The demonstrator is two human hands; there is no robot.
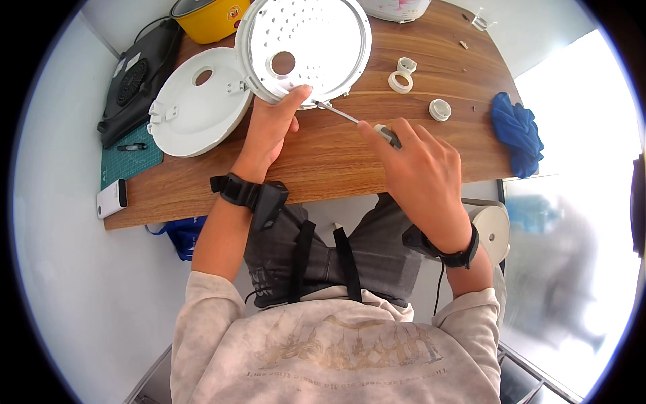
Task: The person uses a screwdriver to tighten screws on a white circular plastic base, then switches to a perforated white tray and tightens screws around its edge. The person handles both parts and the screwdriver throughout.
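Observation:
My left hand (274, 124) grips the near edge of a round metal lid plate (319, 40), thumb on its face and fingers behind it. The plate is tilted up and has small dimples and one round hole. In my right hand (424, 165) is a screwdriver (340, 113) with a grey handle; its tip meets the plate's near rim, just right of my left thumb. Whether a screw sits under the tip is too small to tell. A white round plastic cover (202, 111) with a hole and hinge tabs lies left of my left hand.
White plastic rings (400, 83) and a small round cap (440, 110) lie on the wooden table (323, 158). A blue cloth (517, 135) hangs at the right edge. At left are a black appliance (138, 77), a green mat (134, 160), a white power bank (112, 198) and a yellow cooker (212, 21).

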